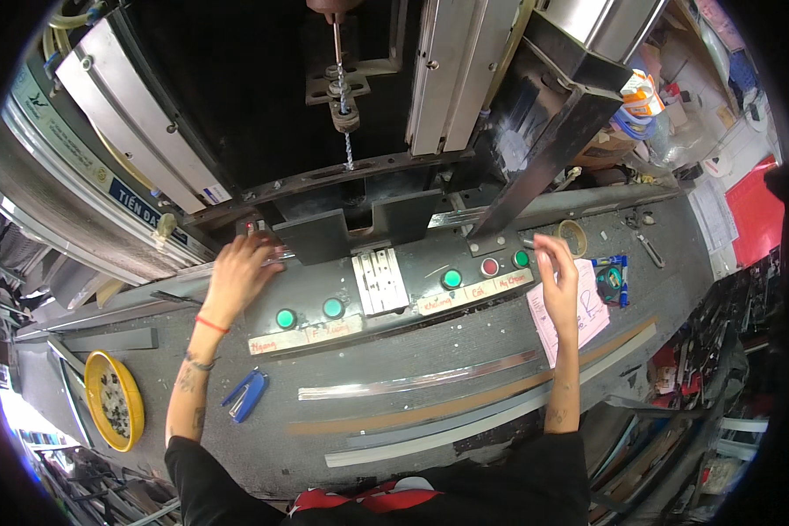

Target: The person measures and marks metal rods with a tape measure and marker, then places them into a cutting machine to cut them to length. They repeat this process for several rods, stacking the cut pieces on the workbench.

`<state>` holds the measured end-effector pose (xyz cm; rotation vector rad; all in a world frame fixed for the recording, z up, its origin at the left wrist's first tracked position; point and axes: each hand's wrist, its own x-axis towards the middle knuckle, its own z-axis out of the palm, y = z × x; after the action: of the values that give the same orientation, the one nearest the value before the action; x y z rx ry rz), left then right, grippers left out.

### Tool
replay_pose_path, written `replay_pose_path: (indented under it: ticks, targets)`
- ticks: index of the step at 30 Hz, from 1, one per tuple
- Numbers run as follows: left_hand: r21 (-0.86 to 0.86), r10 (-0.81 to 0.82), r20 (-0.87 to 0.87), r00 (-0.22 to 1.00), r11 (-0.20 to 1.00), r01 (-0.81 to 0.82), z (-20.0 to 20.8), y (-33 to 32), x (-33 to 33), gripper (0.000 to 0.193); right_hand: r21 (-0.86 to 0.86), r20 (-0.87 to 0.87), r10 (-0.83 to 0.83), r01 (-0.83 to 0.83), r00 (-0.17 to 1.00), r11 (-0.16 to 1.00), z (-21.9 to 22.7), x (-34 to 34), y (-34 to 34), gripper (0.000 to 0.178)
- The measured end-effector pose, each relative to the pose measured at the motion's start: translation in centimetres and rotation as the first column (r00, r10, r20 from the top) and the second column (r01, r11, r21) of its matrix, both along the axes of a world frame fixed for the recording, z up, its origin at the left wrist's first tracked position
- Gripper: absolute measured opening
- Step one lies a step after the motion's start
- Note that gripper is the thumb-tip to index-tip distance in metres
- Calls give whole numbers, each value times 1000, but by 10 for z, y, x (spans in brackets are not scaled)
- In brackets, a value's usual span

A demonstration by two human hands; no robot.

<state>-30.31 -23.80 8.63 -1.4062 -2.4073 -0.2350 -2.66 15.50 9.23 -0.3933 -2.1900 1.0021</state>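
Here, at a press machine's counter (465, 386), the left hand (241, 267) rests spread beside the dark die block (351, 230), holding nothing, while the right hand (557, 267) hovers half-open near the green button (521, 259). Loading looks under way; pressing buttons likely follows. Fingertips' contact is unclear.

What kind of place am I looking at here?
Most likely a metalworking workshop. A heavy press-like machine stands over a control panel of green and red push buttons, long metal strips lie across the bench, and cluttered tool shelves stand at the right.
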Motion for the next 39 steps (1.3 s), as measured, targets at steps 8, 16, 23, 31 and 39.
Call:
replay_pose_path:
  ticks: [8, 16, 23, 31, 39]
  targets:
    - [-212, 223, -161, 961, 944, -254, 9, -53, -5, 30, 95, 111, 106, -117, 988, 989, -27, -62, 69, 28]
    - [80, 248, -28, 968, 966, -245, -7, -7, 34, 41, 147, 232, 110, -146, 967, 978, -54, -79, 117, 28]
    - [-86, -9, 141, 990, 996, 22, -10, -20, 122, 50, 112, 127, 63, -77, 990, 991, -67, -80, 121, 29]
    - [78, 143, 257, 956, 983, -168, -25, -23, 129, 59, 118, 155, 24, -43, 988, 992, -51, -77, 112, 25]
    - [90, 92, 45, 995, 991, -96, -28, -22, 132, 57, 68, 170, 7, -19, 985, 998, -50, -78, 108, 25]
